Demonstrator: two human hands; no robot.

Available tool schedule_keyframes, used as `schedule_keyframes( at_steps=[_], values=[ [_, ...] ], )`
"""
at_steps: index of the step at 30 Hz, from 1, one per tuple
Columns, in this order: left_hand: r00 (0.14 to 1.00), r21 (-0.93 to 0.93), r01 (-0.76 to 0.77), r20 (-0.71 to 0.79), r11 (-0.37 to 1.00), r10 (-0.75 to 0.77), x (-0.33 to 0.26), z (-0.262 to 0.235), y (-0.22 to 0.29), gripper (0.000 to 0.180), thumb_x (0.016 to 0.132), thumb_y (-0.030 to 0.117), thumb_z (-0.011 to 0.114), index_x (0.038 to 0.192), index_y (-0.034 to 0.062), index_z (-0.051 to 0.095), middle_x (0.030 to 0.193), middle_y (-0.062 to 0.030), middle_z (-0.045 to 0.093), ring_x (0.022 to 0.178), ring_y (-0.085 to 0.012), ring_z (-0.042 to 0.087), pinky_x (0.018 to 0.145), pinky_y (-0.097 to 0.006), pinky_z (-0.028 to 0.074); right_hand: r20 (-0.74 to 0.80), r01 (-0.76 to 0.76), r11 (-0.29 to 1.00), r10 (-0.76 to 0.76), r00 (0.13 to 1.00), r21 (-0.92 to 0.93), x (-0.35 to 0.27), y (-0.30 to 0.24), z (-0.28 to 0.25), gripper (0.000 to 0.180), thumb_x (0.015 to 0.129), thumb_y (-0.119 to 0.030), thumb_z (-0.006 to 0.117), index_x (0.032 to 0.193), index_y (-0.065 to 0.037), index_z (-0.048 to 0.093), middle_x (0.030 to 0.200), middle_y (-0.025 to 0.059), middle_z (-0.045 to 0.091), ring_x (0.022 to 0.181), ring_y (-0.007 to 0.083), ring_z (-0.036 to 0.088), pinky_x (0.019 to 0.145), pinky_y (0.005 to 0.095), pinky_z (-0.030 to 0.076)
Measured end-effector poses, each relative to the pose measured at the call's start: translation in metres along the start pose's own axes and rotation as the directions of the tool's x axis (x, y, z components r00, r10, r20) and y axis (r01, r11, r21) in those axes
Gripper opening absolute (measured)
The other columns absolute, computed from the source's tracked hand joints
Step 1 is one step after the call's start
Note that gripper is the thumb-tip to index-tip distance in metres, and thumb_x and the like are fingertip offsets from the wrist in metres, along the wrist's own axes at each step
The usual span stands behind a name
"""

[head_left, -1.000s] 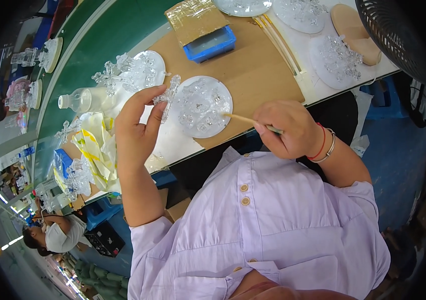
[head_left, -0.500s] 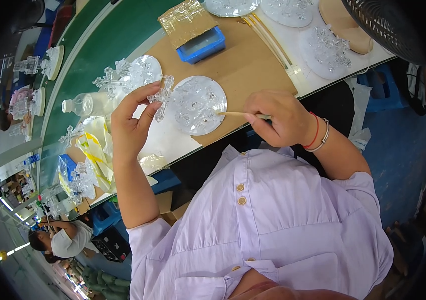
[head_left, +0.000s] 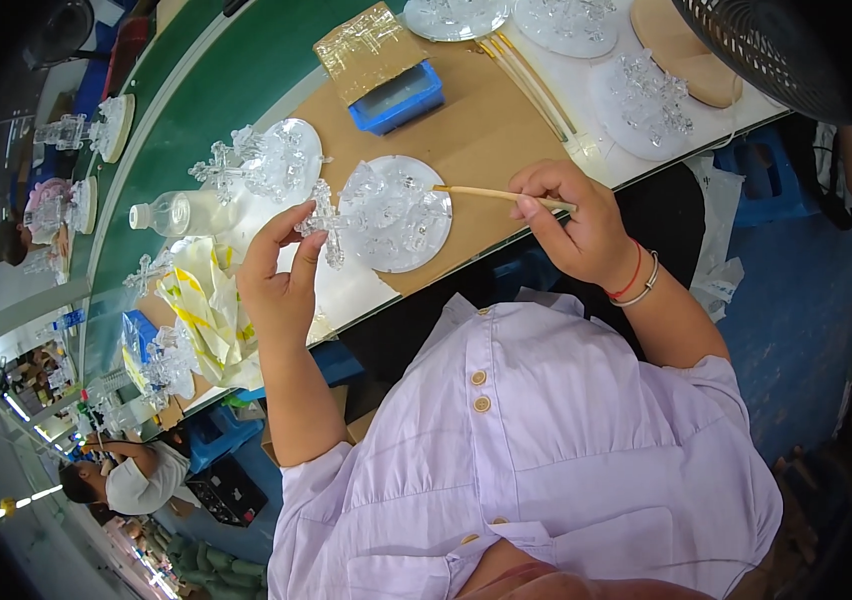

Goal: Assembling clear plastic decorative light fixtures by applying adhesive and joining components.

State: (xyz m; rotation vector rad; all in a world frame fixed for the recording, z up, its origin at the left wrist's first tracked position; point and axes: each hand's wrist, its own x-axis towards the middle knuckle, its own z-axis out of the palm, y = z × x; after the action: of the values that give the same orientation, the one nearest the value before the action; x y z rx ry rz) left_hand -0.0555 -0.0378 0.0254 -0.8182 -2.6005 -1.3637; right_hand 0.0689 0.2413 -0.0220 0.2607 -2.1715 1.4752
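Note:
My left hand [head_left: 281, 275] pinches a clear crystal cross-shaped piece [head_left: 325, 222] between thumb and fingers, held just left of a round clear plate [head_left: 401, 250] with several crystal pieces on it. My right hand [head_left: 576, 225] grips a thin wooden stick [head_left: 491, 192] whose tip points left over the plate's upper right edge. The plate lies on a brown cardboard sheet [head_left: 486, 130] at the table's near edge.
A blue box [head_left: 398, 98] with a taped brown lid sits behind the plate. Another plate with crystal pieces [head_left: 271, 160], a clear bottle [head_left: 181, 212] and yellow-printed plastic bags [head_left: 201, 305] lie left. More plates [head_left: 641, 100] and a fan [head_left: 781, 50] stand right. A person [head_left: 131, 480] works further down.
My left hand with the crystal piece has shifted slightly nearer the plate's left edge. The stick's tip has lifted from the plate's middle to its upper right edge.

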Motion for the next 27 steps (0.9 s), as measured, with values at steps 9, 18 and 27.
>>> schedule_keyframes(
  at_steps=[9,18,27],
  values=[
    [1.0,0.041,0.018,-0.001,0.999,-0.017,0.0,0.002,0.002,0.026,0.081,0.012,0.075,0.104,0.0021,0.069,0.1,-0.0059,0.071,0.08,-0.0138,0.063,0.075,-0.025,0.049,0.057,-0.045,0.999,0.043,0.997,0.03,-0.001,0.001,-0.005,0.005,0.089,0.002,0.056,0.092,0.0,0.052,0.083,0.0108,0.062,0.069,0.0152,0.06,0.066,0.026,0.049],
    [0.999,0.057,0.038,-0.024,0.998,-0.037,-0.001,0.005,0.005,0.026,0.081,0.014,0.075,0.104,0.003,0.069,0.097,-0.0052,0.071,0.079,-0.013,0.062,0.075,-0.026,0.049,0.125,-0.016,1.0,0.019,0.992,-0.024,-0.003,0.0,-0.006,0.007,0.085,0.003,0.057,0.089,0.0,0.052,0.082,0.0117,0.061,0.069,0.0229,0.06,0.063,0.0298,0.048],
    [0.997,0.06,0.052,-0.058,0.997,-0.049,-0.01,0.008,0.012,0.026,0.08,0.013,0.076,0.103,0.0035,0.069,0.095,-0.0056,0.071,0.077,-0.0136,0.063,0.073,-0.026,0.049,0.255,0.14,0.99,-0.138,0.957,0.009,-0.005,-0.014,-0.001,0.008,0.08,0.006,0.056,0.085,0.0,0.052,0.08,0.0126,0.06,0.069,0.0285,0.06,0.062,0.0334,0.048]
  ],
)
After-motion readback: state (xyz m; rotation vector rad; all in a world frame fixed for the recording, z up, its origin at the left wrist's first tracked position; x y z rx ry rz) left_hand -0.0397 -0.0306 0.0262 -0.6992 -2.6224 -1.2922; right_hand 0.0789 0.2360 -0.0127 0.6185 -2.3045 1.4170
